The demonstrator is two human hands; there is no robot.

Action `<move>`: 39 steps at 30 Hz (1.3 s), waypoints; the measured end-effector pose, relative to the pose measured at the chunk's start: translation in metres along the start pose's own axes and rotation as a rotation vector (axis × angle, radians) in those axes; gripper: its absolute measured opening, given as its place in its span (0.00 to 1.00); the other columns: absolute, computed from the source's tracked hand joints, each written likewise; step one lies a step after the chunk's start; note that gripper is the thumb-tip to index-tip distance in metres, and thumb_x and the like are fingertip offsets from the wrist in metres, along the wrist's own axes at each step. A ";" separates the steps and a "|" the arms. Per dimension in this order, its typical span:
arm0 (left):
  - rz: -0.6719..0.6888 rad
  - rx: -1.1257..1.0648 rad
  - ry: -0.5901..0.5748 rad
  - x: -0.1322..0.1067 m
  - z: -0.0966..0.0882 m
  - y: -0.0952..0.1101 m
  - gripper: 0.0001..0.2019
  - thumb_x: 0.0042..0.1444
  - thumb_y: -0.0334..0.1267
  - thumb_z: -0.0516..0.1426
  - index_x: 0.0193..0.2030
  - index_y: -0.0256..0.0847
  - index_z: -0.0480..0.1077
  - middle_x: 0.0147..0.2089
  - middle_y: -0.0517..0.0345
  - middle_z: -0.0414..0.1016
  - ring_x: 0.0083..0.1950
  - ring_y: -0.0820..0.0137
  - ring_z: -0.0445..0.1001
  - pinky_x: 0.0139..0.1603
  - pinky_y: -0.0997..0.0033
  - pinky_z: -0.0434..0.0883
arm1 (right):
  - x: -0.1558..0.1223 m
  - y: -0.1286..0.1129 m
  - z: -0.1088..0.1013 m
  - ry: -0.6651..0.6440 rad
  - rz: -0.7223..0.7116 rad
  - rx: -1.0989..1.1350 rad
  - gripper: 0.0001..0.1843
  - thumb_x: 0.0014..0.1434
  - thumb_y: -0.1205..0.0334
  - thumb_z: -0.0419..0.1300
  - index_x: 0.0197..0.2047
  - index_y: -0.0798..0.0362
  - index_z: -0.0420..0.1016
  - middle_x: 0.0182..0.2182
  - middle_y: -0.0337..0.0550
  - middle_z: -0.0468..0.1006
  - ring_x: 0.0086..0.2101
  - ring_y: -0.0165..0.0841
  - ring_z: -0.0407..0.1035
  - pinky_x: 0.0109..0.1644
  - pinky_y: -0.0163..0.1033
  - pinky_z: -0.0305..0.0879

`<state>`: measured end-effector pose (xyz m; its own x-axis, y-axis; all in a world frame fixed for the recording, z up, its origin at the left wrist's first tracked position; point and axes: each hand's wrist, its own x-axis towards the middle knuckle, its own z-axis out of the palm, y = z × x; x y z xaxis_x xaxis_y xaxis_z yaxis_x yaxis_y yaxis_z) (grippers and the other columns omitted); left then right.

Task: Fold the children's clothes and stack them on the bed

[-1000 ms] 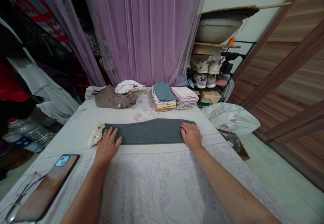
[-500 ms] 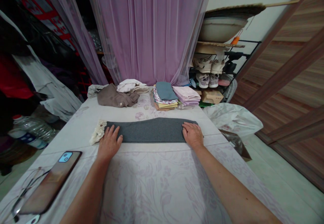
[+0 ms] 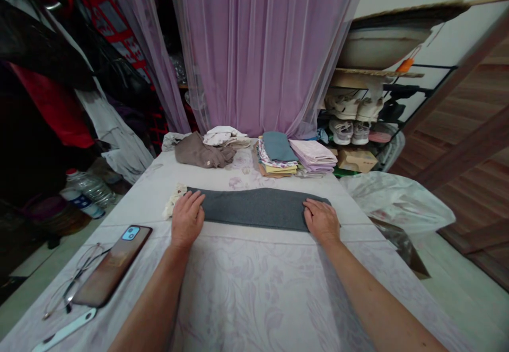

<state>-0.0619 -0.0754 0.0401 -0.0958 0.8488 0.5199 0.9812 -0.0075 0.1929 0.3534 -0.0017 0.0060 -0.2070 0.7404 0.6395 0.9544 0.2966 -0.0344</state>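
Observation:
A dark grey garment [image 3: 254, 209], folded into a long flat strip that looks like trousers, lies crosswise on the cloth. Cream lace trim [image 3: 175, 199] shows at its left end. My left hand [image 3: 188, 218] rests flat beside the lace, its fingers extended over the grey fabric. On the opposite end, my right hand [image 3: 322, 219] lies with the fingers stretched over the fabric. Neither hand grips anything.
Behind the strip are crumpled brown clothes [image 3: 204, 150], a white cloth [image 3: 223, 135] and two folded stacks, one topped by a blue-grey piece [image 3: 279, 147], the other by pink cloth [image 3: 312, 151]. A phone [image 3: 115, 267] and glasses [image 3: 73, 283] lie at the left.
The camera view has swung left, so everything appears further right. Both hands stay on the two ends of the grey garment, which lies as before.

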 end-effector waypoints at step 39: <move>-0.570 0.166 -0.127 0.000 -0.017 -0.031 0.25 0.63 0.49 0.50 0.60 0.36 0.67 0.44 0.38 0.79 0.51 0.51 0.76 0.56 0.49 0.64 | -0.001 0.002 0.002 -0.052 0.022 0.032 0.17 0.60 0.63 0.50 0.42 0.53 0.80 0.45 0.49 0.81 0.44 0.40 0.73 0.57 0.49 0.60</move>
<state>-0.0951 -0.0839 0.0481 -0.6030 0.7514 0.2679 0.7954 0.5405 0.2741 0.3552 -0.0011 0.0038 -0.1975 0.7772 0.5975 0.9516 0.2983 -0.0735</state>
